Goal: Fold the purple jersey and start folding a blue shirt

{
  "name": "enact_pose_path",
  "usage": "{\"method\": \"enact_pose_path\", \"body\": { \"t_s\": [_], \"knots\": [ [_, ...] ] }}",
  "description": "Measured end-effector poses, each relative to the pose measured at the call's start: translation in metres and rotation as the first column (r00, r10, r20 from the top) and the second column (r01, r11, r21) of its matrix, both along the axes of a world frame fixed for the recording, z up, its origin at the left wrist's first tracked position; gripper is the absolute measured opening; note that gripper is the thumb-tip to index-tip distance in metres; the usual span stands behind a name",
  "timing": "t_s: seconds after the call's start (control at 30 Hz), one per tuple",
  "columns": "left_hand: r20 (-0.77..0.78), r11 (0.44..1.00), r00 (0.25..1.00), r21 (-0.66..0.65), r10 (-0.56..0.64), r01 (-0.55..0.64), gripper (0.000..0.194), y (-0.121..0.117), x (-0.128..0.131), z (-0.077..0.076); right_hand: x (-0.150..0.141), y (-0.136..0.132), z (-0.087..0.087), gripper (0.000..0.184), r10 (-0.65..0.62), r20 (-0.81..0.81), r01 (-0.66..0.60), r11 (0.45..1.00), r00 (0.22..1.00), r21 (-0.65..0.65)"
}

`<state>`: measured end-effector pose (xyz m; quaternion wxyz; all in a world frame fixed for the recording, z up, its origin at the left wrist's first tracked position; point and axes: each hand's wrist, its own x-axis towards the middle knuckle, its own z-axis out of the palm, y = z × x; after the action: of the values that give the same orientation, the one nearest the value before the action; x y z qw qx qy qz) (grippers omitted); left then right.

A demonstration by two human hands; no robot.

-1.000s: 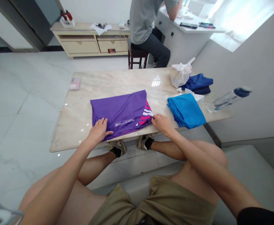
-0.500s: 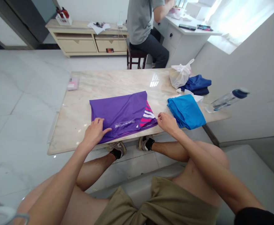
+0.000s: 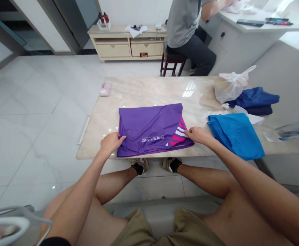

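Observation:
A folded purple shirt (image 3: 151, 128) with pink and white stripes and white lettering lies on the near part of the marble table (image 3: 149, 90). My left hand (image 3: 110, 142) rests at the shirt's near left corner, thumb on the cloth and fingers curled around the edge. My right hand (image 3: 197, 134) touches the shirt's right edge by the stripes, fingers bent and pinching the fabric.
A folded light-blue garment (image 3: 235, 134) lies to the right, a dark-blue one (image 3: 254, 100) and a white plastic bag (image 3: 230, 86) behind it. A clear bottle (image 3: 290, 130) lies at the far right. A small pink item (image 3: 105, 90) sits at the table's left edge. A seated person (image 3: 187, 30) is beyond.
The camera has swung left. My left hand slid from the top of the shirt to its near left corner. My right hand moved back onto the shirt's right edge.

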<state>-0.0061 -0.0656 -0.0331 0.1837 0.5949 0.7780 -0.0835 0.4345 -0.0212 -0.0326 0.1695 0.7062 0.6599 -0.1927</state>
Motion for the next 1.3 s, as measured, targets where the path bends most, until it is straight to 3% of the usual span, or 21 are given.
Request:
{"method": "enact_pose_path", "body": {
  "t_s": [0.27,0.47,0.53,0.63,0.77,0.87,0.97,1.07,1.2,1.3],
  "knots": [
    [0.000,1.000,1.000,-0.008,-0.030,0.030,0.035,0.006,-0.008,0.016,0.005,-0.009,0.011,0.047,0.006,0.030,-0.009,0.997,1.000,0.072],
    [0.064,0.990,0.994,-0.109,-0.087,0.094,0.033,0.009,-0.012,0.019,0.012,-0.004,0.012,0.050,0.124,-0.004,-0.124,0.991,0.992,-0.055],
    [-0.010,0.986,0.996,-0.146,-0.088,0.086,0.035,0.008,-0.007,0.023,0.015,0.001,0.008,0.053,0.124,0.029,-0.121,0.987,0.992,-0.103],
    [-0.181,0.993,0.979,-0.095,-0.091,0.075,0.044,0.004,0.010,0.037,0.018,0.007,0.002,0.061,0.095,0.041,-0.091,0.992,0.995,-0.088],
    [-0.137,0.978,0.969,-0.003,-0.206,0.208,0.036,-0.007,0.057,0.054,0.014,0.013,0.002,0.071,0.055,-0.062,-0.059,0.996,0.997,-0.067],
    [-0.023,0.937,0.941,0.086,-0.337,0.338,0.028,-0.016,0.109,0.055,0.004,0.011,0.005,0.062,0.081,-0.103,-0.093,0.988,0.991,-0.120],
    [0.089,0.886,0.884,0.117,-0.460,0.449,0.028,-0.022,0.166,0.048,-0.006,0.004,0.009,0.041,0.077,-0.154,-0.102,0.981,0.985,-0.162],
    [0.150,0.861,0.848,0.099,-0.508,0.499,0.038,-0.026,0.218,0.036,-0.007,0.000,0.012,0.029,-0.055,-0.320,-0.057,0.943,0.946,-0.328],
    [0.138,0.883,0.873,0.117,-0.467,0.454,0.055,-0.026,0.269,0.019,0.007,0.007,0.015,0.037,-0.171,-0.352,-0.013,0.885,0.920,-0.464],
    [0.091,0.890,0.890,0.152,-0.447,0.431,0.065,-0.025,0.293,0.009,0.021,0.019,0.017,0.040,-0.229,-0.326,0.087,0.914,0.917,-0.397]
  ]
}}
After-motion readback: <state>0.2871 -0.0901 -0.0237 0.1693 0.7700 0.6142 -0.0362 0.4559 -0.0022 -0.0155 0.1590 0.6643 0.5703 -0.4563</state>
